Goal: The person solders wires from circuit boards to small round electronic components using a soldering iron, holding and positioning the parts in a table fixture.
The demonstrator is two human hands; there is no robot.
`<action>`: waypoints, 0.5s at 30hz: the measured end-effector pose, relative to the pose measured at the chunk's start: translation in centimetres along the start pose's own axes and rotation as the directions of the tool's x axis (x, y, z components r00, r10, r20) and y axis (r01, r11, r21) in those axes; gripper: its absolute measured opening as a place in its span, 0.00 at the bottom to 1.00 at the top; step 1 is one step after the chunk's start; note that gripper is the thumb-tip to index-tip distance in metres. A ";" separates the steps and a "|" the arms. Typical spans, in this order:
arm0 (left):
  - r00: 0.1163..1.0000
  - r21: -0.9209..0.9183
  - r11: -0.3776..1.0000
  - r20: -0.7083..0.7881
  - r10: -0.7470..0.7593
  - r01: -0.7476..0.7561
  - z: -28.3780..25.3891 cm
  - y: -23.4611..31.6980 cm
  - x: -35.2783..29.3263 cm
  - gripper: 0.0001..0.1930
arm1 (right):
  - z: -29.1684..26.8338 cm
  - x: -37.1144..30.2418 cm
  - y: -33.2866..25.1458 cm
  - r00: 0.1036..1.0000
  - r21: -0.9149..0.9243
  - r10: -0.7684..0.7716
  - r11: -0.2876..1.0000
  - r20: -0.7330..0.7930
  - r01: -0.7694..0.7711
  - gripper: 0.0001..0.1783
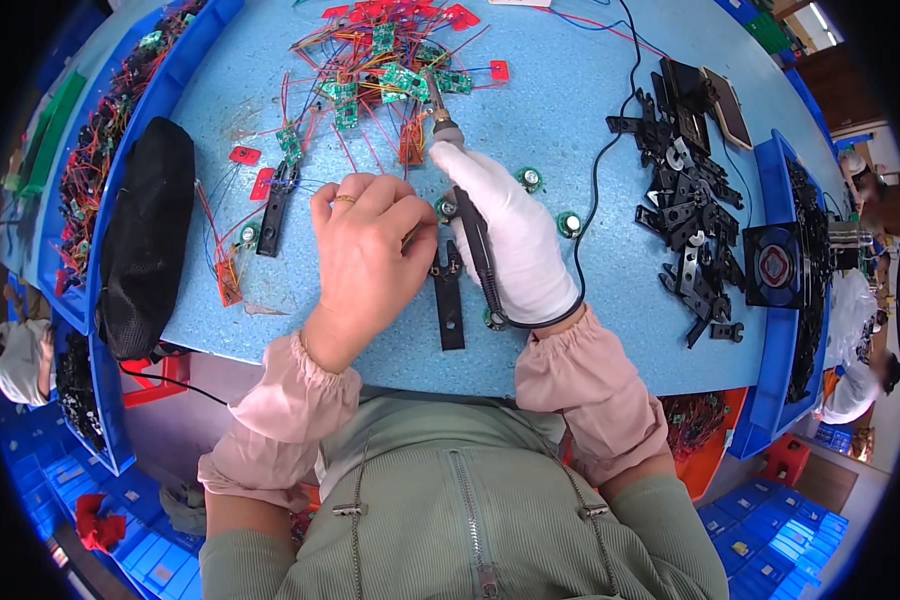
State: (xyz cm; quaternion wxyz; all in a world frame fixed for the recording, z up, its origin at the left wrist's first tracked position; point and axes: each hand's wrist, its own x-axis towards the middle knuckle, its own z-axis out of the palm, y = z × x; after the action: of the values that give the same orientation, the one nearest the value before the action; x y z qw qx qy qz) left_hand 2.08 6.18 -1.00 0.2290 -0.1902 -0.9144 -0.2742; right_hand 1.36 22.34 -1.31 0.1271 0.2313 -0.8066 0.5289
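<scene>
My right hand [518, 240], in a white glove, is closed round a soldering iron [477, 240]. The iron's metal end points away from me, toward the heap of green circuit boards [402, 84]. Bare and wearing a ring, my left hand [370, 245] has its fingers curled and thumb pinched in; what lies between them is hidden. A small round green board [446, 208] with a silver-topped part sits right by those fingertips. Just below, a black plastic clip piece [451, 310] lies on the blue table. Another black clip [272, 222] lies left of my left hand, with a wired board at its far end.
Small round boards [569, 224] lie around my right hand. A pile of black clip pieces [695, 230] is at right, beside a blue bin [776, 190]. A long blue bin [185, 70] of wired parts and a black cloth bag [148, 240] stand left. The iron's cord [596, 180] crosses the table.
</scene>
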 end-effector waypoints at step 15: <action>0.993 -0.169 0.981 0.089 -0.080 0.094 0.2 -0.8 0.2 0.08 | -5.6 -6.3 -1.9 0.980 0.218 0.121 0.972 -0.160 -0.084 0.23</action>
State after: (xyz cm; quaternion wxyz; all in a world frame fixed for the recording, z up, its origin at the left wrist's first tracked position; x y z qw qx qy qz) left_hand 1.46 5.72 -1.34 0.1619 -0.1801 -0.9032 -0.3543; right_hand 7.52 28.35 -0.39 0.1434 0.1548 -0.7431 0.6351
